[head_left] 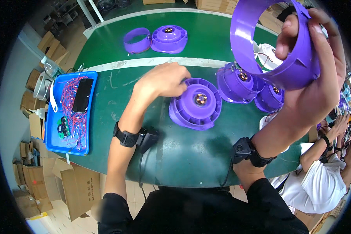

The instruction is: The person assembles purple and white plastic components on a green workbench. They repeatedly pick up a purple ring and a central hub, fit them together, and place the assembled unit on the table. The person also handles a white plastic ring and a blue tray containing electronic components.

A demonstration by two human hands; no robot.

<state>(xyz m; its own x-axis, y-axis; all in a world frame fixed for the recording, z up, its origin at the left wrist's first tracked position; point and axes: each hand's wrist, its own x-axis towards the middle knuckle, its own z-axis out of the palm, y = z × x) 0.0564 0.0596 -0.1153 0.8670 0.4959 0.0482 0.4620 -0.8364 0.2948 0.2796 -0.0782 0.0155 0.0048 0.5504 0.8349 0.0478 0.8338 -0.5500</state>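
green bench near edge by torso, bare patch between forearms | blue tray of wires at left edge | two purple housings crowd right | left hand curled on rim of purple fan housing, ribbed, copper coil centre, mid-bench | right hand raised, gripping purple ring shroud, thin-walled, open.
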